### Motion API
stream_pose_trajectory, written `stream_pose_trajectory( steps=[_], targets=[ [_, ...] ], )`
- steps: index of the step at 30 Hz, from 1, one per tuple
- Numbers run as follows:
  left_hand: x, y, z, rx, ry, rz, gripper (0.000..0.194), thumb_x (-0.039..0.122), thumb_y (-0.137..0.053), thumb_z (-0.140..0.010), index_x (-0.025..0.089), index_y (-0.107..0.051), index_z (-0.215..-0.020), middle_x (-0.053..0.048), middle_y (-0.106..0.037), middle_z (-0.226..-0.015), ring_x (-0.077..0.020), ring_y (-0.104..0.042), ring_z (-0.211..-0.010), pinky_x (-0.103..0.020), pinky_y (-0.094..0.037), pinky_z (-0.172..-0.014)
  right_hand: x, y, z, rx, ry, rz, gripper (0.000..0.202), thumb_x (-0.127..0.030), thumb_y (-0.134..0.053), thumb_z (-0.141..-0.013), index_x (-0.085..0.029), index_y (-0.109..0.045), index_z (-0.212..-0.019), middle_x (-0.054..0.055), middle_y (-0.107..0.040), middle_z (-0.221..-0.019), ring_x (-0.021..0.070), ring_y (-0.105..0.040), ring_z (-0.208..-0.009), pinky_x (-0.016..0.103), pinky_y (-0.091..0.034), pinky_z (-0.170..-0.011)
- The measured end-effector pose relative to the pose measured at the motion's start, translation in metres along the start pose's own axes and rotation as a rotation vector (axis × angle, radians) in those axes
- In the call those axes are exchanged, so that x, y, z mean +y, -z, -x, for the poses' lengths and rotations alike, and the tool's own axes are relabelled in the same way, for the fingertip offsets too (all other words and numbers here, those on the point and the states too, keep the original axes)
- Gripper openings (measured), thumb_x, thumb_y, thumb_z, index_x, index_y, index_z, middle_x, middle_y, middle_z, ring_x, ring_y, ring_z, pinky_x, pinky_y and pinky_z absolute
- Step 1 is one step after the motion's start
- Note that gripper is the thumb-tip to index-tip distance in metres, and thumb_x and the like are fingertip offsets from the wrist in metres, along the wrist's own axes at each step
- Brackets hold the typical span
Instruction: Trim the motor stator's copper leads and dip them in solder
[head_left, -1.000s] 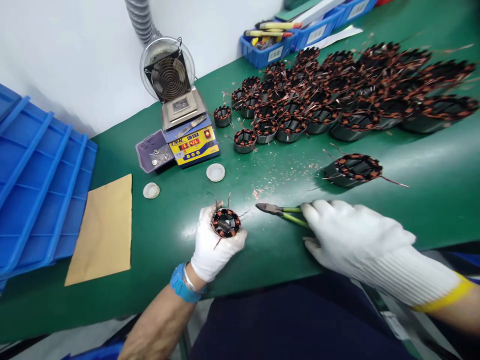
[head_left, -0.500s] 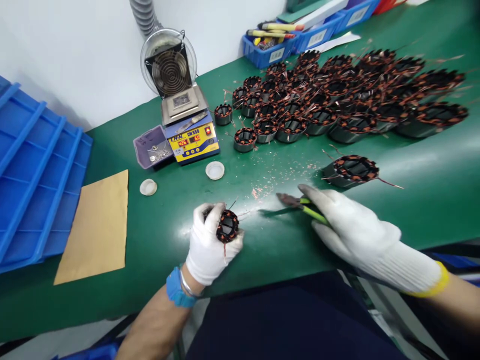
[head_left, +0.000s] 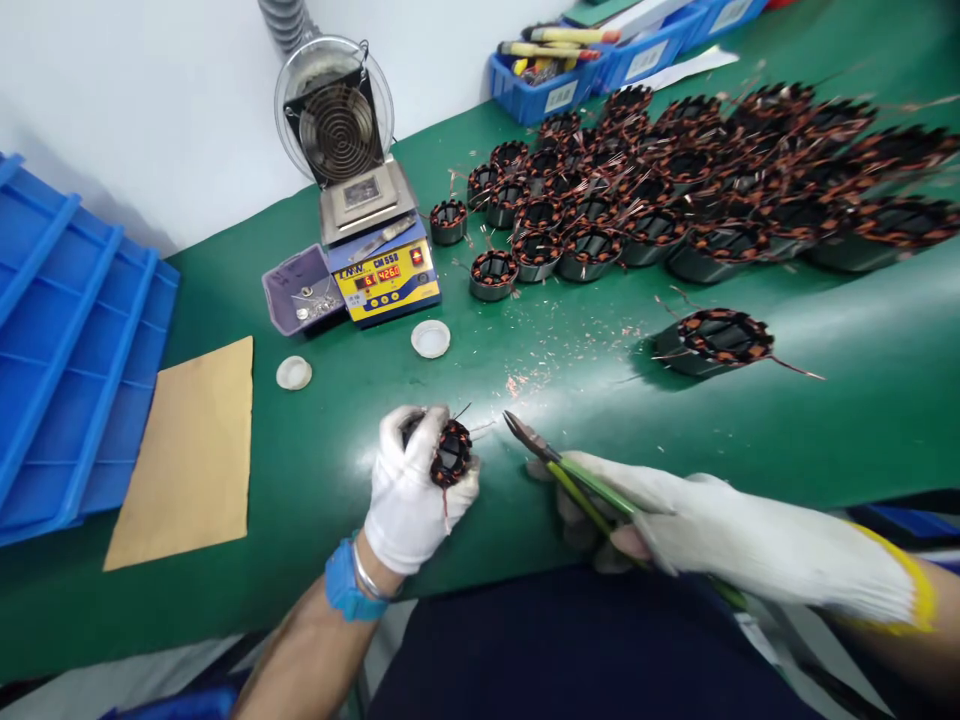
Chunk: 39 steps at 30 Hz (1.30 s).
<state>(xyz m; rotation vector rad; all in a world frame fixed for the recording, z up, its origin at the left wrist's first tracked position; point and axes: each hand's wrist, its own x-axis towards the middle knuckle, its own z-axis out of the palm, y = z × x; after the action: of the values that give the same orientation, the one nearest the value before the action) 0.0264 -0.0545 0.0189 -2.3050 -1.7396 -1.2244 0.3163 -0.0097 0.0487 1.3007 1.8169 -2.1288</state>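
Observation:
My left hand (head_left: 420, 490), in a white glove, is wrapped round a motor stator (head_left: 451, 453) with copper windings. Thin wire ends stick out from it, one pointing down over the glove and others up and to the right. My right hand (head_left: 637, 510), gloved as well, grips green-handled cutting pliers (head_left: 574, 475). Their dark jaws point up and left, a short way right of the stator and apart from it. Copper wire clippings (head_left: 517, 385) lie on the bench just beyond the plier tips. A single stator (head_left: 712, 342) stands to the right, with a wire trailing from it.
Many stators (head_left: 592, 250) crowd the back right of the green bench (head_left: 337, 450). A yellow-blue soldering pot (head_left: 386, 280) stands at the back beside a purple tray (head_left: 296, 290). Two white caps (head_left: 430, 339), cardboard (head_left: 187, 455), blue crates (head_left: 67, 350) and a tool bin (head_left: 544, 95) are around.
My right hand has moved down and left and turned, bringing the pliers nearer the held stator, jaws now pointing up-left. My left hand has barely moved. The view has shifted slightly.

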Motion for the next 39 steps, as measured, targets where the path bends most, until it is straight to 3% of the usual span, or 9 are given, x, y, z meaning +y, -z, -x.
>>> stream_pose_trajectory(
  steps=[7, 14, 22, 25, 30, 34, 39],
  targets=[
    [-0.001, 0.0, -0.001, -0.016, -0.001, 0.024, 0.063, 0.029, -0.076, -0.09, 0.027, -0.05, -0.147, -0.012, -0.055, -0.128, -0.0277, -0.069, -0.111, -0.044, -0.064, -0.091, 0.006, 0.004, 0.003, 0.056, -0.038, 0.111, 0.086, -0.047, -0.068, -0.085, -0.025, -0.054, -0.166, 0.01, -0.083, -0.111, 0.0271, -0.077, -0.08, 0.033, -0.065, -0.074],
    [0.001, 0.002, -0.001, -0.056, 0.023, 0.031, 0.061, 0.028, -0.076, -0.09, 0.027, -0.052, -0.145, -0.011, -0.055, -0.128, -0.0274, -0.069, -0.111, -0.044, -0.064, -0.091, -0.009, -0.003, -0.003, 0.023, -0.116, 0.016, 0.083, -0.045, -0.066, -0.083, -0.018, -0.057, -0.161, 0.013, -0.079, -0.117, 0.0291, -0.078, -0.095, 0.036, -0.065, -0.086],
    [0.0, 0.001, -0.002, -0.086, 0.04, 0.077, 0.062, 0.028, -0.077, -0.085, 0.026, -0.053, -0.143, -0.01, -0.057, -0.124, -0.0266, -0.07, -0.109, -0.044, -0.064, -0.091, -0.013, 0.0, 0.005, 0.104, -0.139, 0.2, 0.081, -0.055, -0.064, -0.088, -0.023, -0.058, -0.162, 0.009, -0.083, -0.111, 0.028, -0.08, -0.076, 0.04, -0.066, -0.084],
    [-0.001, 0.002, -0.006, -0.164, 0.142, 0.185, 0.064, 0.032, -0.081, -0.078, 0.022, -0.058, -0.136, -0.01, -0.062, -0.119, -0.0287, -0.07, -0.108, -0.046, -0.064, -0.093, -0.007, 0.003, 0.007, 0.122, -0.141, 0.289, 0.083, -0.057, -0.062, -0.087, -0.025, -0.058, -0.163, 0.009, -0.082, -0.125, 0.0303, -0.081, -0.08, 0.044, -0.066, -0.09],
    [-0.004, 0.009, -0.018, -0.419, 0.409, 0.391, 0.056, 0.027, -0.084, -0.066, 0.021, -0.065, -0.118, -0.008, -0.07, -0.109, -0.0315, -0.071, -0.106, -0.049, -0.061, -0.101, -0.009, 0.011, 0.006, 0.168, -0.117, 0.427, 0.085, -0.057, -0.06, -0.084, -0.023, -0.061, -0.161, 0.011, -0.075, -0.142, 0.0393, -0.08, -0.109, 0.049, -0.063, -0.101],
    [-0.007, 0.012, -0.02, -0.467, 0.439, 0.464, 0.055, 0.025, -0.087, -0.066, 0.022, -0.066, -0.117, -0.008, -0.072, -0.11, -0.0308, -0.071, -0.105, -0.048, -0.061, -0.099, -0.031, 0.018, 0.002, 0.11, -0.007, 0.419, 0.076, -0.047, -0.058, -0.081, -0.018, -0.072, -0.149, 0.012, -0.082, -0.123, 0.0361, -0.079, -0.103, 0.044, -0.064, -0.094],
    [-0.008, 0.012, -0.022, -0.529, 0.442, 0.536, 0.044, 0.02, -0.085, -0.065, 0.022, -0.067, -0.105, -0.006, -0.072, -0.101, -0.0278, -0.072, -0.092, -0.046, -0.064, -0.09, -0.046, 0.02, -0.005, 0.052, -0.017, 0.429, 0.09, -0.048, -0.059, -0.078, -0.015, -0.06, -0.161, 0.014, -0.08, -0.126, 0.037, -0.078, -0.106, 0.043, -0.063, -0.094]
  ],
)
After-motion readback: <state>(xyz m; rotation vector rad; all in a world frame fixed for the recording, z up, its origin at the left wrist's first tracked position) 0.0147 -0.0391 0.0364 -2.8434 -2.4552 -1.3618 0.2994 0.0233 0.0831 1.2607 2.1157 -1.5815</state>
